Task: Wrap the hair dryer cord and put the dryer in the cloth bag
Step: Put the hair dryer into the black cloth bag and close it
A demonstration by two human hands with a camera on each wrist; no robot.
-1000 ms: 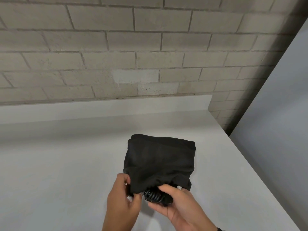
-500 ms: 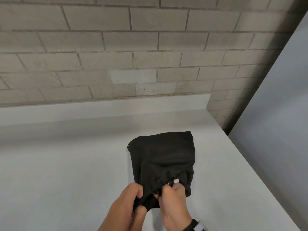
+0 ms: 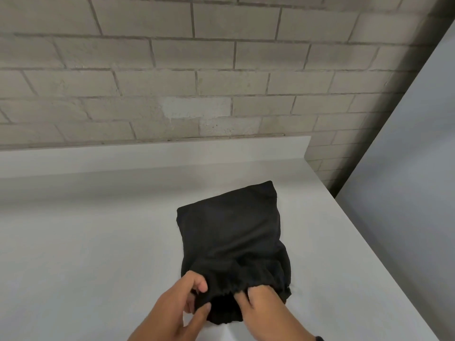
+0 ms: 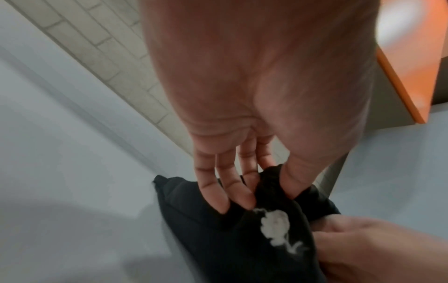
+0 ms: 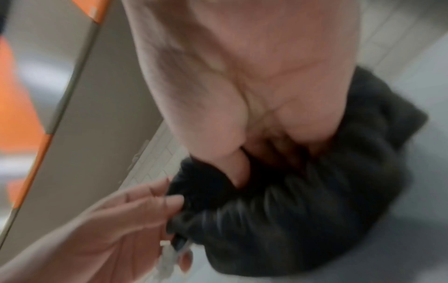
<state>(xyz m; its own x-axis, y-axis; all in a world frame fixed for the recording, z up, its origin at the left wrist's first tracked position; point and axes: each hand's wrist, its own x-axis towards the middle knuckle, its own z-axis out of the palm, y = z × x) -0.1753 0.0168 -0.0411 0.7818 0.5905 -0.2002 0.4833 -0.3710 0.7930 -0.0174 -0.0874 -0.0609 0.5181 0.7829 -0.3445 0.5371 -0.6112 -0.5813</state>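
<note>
The table (image 3: 98, 242) is viewed from above by the head camera, faced forward and down toward a brick wall (image 3: 172, 70). Each of the 2 wrist cameras is set very close under its palm, aimed along the fingers. The bag (image 3: 231, 232) mouth and both hands are shared by all 3 views; the wrist views are blurred.

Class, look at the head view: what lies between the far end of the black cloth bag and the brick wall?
Only bare white counter and its low white upstand; nothing stands between the cloth bag and the brick wall in the head view.
</note>
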